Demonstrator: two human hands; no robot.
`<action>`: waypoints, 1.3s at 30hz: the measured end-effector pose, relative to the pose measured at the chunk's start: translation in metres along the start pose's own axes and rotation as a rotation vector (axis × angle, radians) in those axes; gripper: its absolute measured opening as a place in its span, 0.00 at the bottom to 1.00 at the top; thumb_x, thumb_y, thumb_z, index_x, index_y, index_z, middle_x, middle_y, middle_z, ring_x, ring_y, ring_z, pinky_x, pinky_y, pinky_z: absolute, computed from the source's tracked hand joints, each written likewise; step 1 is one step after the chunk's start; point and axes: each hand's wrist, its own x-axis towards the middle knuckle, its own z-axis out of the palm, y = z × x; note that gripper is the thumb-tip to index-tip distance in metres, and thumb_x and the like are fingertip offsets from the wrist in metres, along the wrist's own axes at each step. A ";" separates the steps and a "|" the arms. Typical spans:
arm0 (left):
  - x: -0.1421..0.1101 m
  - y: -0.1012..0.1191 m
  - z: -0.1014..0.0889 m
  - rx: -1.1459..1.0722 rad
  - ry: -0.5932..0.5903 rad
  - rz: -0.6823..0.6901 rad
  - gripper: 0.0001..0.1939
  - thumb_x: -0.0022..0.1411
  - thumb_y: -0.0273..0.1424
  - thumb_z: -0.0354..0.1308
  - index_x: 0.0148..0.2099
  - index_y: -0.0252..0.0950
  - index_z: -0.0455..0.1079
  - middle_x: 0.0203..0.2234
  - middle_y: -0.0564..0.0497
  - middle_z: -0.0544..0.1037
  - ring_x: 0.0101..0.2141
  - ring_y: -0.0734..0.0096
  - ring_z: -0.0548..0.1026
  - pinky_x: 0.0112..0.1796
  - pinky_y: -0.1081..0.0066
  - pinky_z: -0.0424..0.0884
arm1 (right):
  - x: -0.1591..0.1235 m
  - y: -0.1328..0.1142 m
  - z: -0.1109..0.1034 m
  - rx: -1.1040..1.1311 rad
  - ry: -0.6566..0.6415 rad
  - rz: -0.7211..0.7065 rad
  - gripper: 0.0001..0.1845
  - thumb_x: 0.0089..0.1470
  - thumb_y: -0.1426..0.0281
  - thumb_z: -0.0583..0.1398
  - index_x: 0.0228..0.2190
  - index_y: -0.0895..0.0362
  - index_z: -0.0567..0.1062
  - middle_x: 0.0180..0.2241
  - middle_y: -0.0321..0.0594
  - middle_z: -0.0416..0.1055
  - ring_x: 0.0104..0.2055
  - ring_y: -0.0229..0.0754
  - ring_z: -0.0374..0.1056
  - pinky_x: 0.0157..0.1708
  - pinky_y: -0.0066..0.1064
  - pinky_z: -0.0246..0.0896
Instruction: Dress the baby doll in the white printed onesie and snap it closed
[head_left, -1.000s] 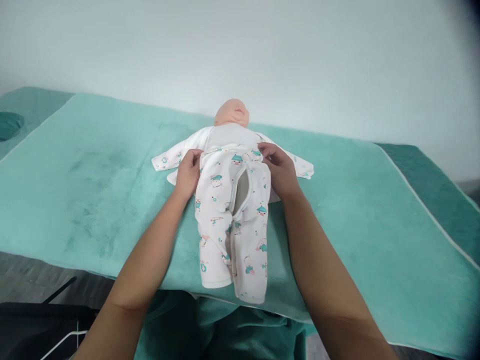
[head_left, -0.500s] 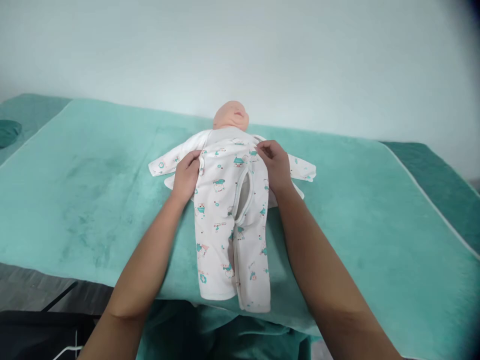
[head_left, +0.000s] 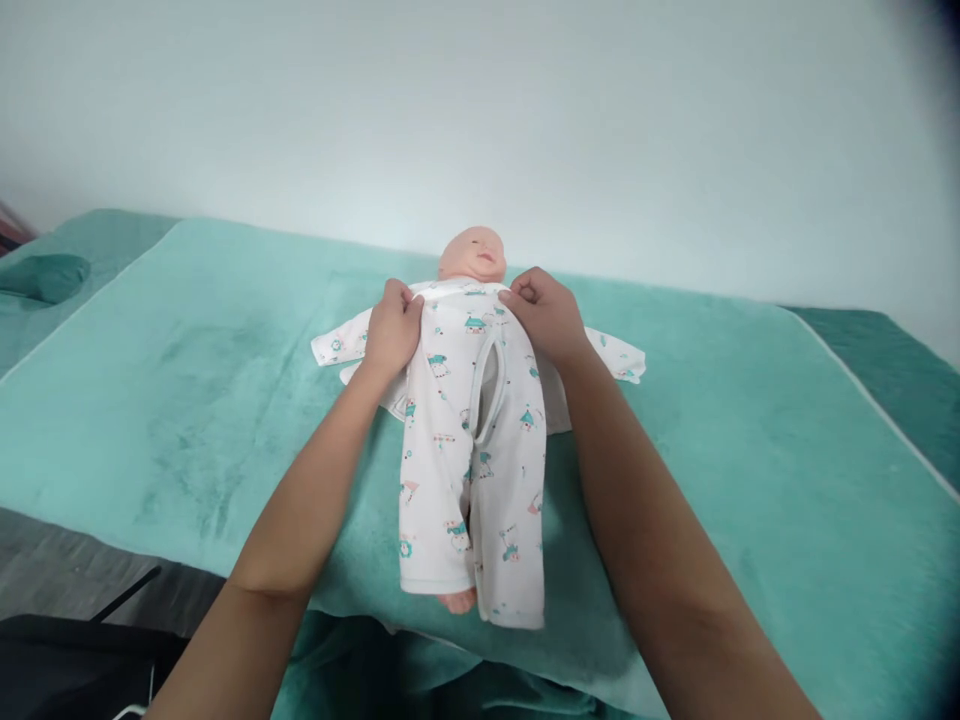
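A baby doll lies on its back on a teal towel, head toward the wall. It wears a white romper printed with small teal figures; the front is partly unfastened along a slit. My left hand pinches the romper's upper edge at the doll's shoulder on the left. My right hand grips the same edge on the right, just under the chin. One bare doll foot pokes out of the left trouser leg. The sleeves spread flat to both sides.
The towel covers a darker teal padded table set against a pale wall. A folded dark teal cloth lies at the far left. Black frame parts show under the table's near edge at lower left.
Both hands have drawn the romper's upper edge from the doll's belly up to its shoulders and chin. A doll foot now shows at the left leg opening.
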 end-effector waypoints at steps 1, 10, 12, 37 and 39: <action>0.006 -0.001 0.002 0.003 0.015 -0.014 0.06 0.68 0.30 0.53 0.37 0.41 0.59 0.28 0.54 0.68 0.31 0.68 0.65 0.38 0.67 0.59 | 0.004 0.001 0.003 -0.040 0.041 -0.002 0.10 0.54 0.66 0.64 0.26 0.52 0.67 0.19 0.28 0.55 0.26 0.38 0.55 0.32 0.33 0.53; 0.010 -0.006 0.002 -0.262 -0.013 -0.207 0.09 0.57 0.27 0.59 0.26 0.37 0.63 0.23 0.55 0.66 0.27 0.72 0.63 0.31 0.69 0.57 | 0.004 0.013 0.021 0.139 0.153 0.024 0.07 0.52 0.68 0.64 0.32 0.52 0.69 0.29 0.32 0.72 0.32 0.40 0.68 0.39 0.35 0.64; 0.005 -0.008 0.000 -0.326 -0.020 -0.190 0.06 0.56 0.28 0.59 0.28 0.37 0.66 0.23 0.55 0.66 0.27 0.73 0.63 0.31 0.69 0.58 | -0.003 0.016 0.021 0.187 0.143 -0.004 0.05 0.54 0.67 0.62 0.35 0.52 0.73 0.35 0.35 0.76 0.38 0.41 0.71 0.44 0.37 0.66; -0.040 -0.035 -0.020 -0.455 -0.477 -0.285 0.18 0.49 0.25 0.58 0.43 0.35 0.78 0.31 0.51 0.82 0.30 0.68 0.74 0.33 0.70 0.68 | -0.080 0.013 -0.017 0.209 -0.155 0.322 0.14 0.49 0.67 0.65 0.39 0.54 0.83 0.42 0.38 0.82 0.45 0.48 0.75 0.48 0.38 0.68; -0.041 -0.034 -0.020 -0.464 -0.492 -0.275 0.18 0.50 0.27 0.59 0.45 0.35 0.79 0.36 0.49 0.83 0.34 0.65 0.76 0.37 0.67 0.71 | -0.080 0.012 -0.018 0.300 -0.212 0.346 0.15 0.47 0.69 0.66 0.39 0.53 0.83 0.41 0.37 0.82 0.44 0.47 0.75 0.47 0.38 0.69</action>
